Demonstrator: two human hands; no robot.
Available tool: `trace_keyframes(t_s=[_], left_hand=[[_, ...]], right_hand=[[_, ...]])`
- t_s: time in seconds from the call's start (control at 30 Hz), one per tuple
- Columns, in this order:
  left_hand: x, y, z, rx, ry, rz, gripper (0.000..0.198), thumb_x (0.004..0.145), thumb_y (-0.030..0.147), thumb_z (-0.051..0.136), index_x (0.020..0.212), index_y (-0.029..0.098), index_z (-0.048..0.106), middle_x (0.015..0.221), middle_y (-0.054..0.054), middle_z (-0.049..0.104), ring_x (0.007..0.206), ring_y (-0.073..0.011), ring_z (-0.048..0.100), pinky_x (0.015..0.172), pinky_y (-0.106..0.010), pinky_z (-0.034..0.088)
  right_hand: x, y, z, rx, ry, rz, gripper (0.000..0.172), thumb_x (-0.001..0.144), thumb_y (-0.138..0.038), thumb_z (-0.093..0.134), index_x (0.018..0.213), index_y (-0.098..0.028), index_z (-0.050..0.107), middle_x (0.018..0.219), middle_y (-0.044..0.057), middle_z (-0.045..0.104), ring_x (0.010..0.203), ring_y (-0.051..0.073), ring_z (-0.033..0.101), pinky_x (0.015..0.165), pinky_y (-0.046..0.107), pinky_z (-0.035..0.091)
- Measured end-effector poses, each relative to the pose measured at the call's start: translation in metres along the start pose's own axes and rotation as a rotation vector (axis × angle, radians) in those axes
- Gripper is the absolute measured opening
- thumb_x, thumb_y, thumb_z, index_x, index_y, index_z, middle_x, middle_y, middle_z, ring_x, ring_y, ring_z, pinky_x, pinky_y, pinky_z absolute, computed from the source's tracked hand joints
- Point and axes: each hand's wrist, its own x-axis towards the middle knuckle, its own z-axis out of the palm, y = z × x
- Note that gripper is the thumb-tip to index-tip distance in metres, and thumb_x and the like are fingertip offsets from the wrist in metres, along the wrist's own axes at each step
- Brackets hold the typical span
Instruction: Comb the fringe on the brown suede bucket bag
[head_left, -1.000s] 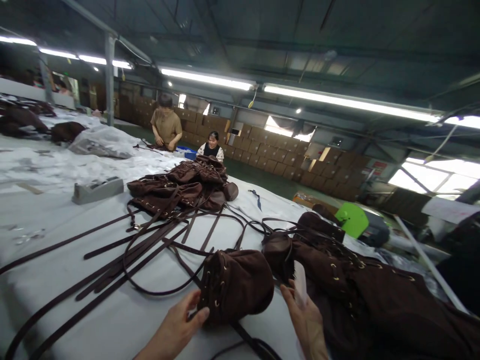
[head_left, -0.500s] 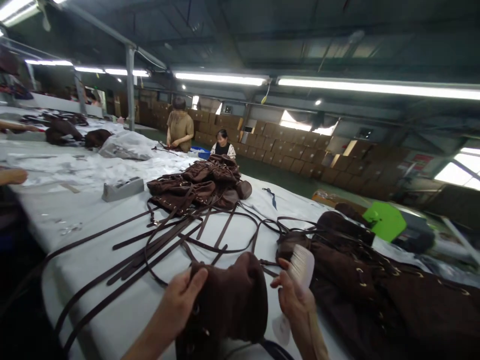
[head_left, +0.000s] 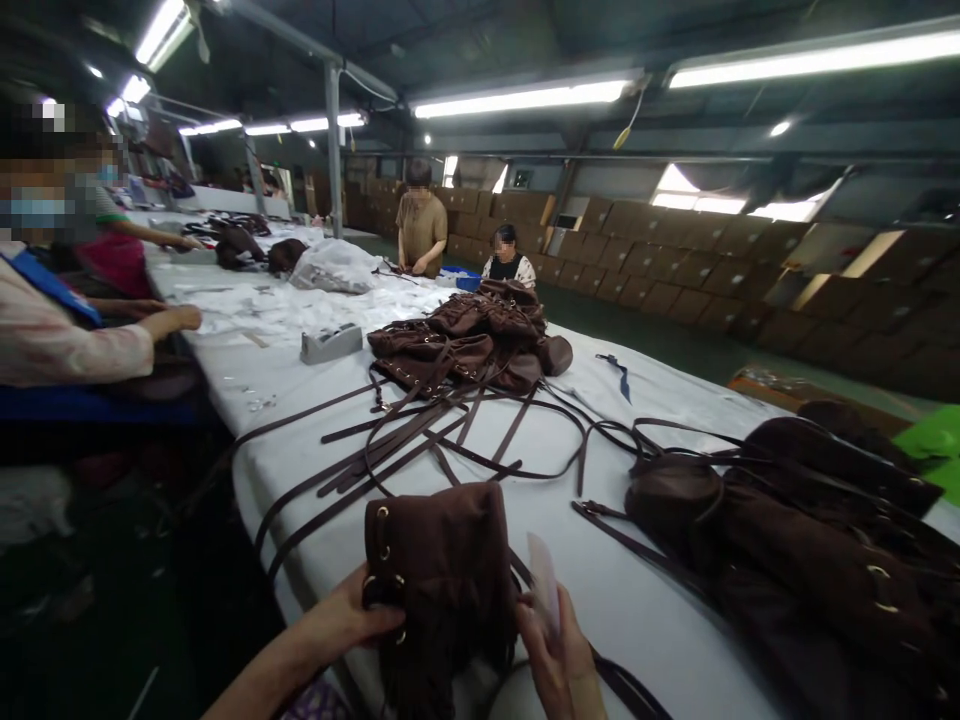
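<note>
A dark brown bag with metal eyelets hangs at the near edge of the table. My left hand grips its left side, thumb on the front by the eyelets. Close to the bag's right side, my right hand is closed around a pale comb, which is seen nearly edge-on. The right fingertips are near the bag's side; whether they also pinch it or a strap is unclear. Dark straps trail beneath my right hand.
A pile of brown bags with long straps lies ahead on the white table. More bags lie at right. A grey tape dispenser stands left of the pile. A co-worker's arm reaches in from the left.
My view has swung left, bringing a co-worker into sight. The bag has turned so its eyelets show. My right hand has moved against its side, and the comb has turned edge-on.
</note>
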Motion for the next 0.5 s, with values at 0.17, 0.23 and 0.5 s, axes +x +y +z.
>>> trace_keyframes(t_s=[0.17, 0.23, 0.5], left_hand=[[0.003, -0.054, 0.017, -0.188, 0.021, 0.073, 0.071, 0.054, 0.059, 0.083, 0.108, 0.015, 0.068, 0.102, -0.011, 0.072, 0.101, -0.0329, 0.064, 0.092, -0.043, 0.050], [0.004, -0.056, 0.019, -0.202, 0.079, 0.101, 0.072, 0.058, 0.059, 0.081, 0.112, 0.015, 0.066, 0.104, -0.011, 0.072, 0.102, -0.0327, 0.064, 0.095, -0.043, 0.049], [-0.008, 0.069, 0.007, 0.259, 0.112, 0.362, 0.042, 0.084, 0.048, 0.061, 0.110, 0.015, 0.064, 0.105, -0.006, 0.070, 0.100, -0.0259, 0.062, 0.090, -0.034, 0.050]], right_hand=[[0.003, 0.002, 0.018, -0.176, -0.163, -0.349, 0.074, 0.071, -0.031, 0.071, 0.138, -0.016, 0.044, 0.135, 0.016, 0.057, 0.123, 0.033, 0.055, 0.102, 0.044, 0.047], [0.008, 0.001, 0.018, -0.218, -0.180, -0.389, 0.056, 0.082, -0.029, 0.059, 0.136, -0.017, 0.050, 0.132, 0.014, 0.061, 0.121, 0.031, 0.058, 0.100, 0.042, 0.050], [0.037, -0.050, -0.058, -0.134, -0.152, -0.294, 0.048, 0.084, -0.041, 0.061, 0.125, -0.015, 0.063, 0.098, 0.008, 0.076, 0.085, 0.027, 0.073, 0.074, 0.026, 0.059]])
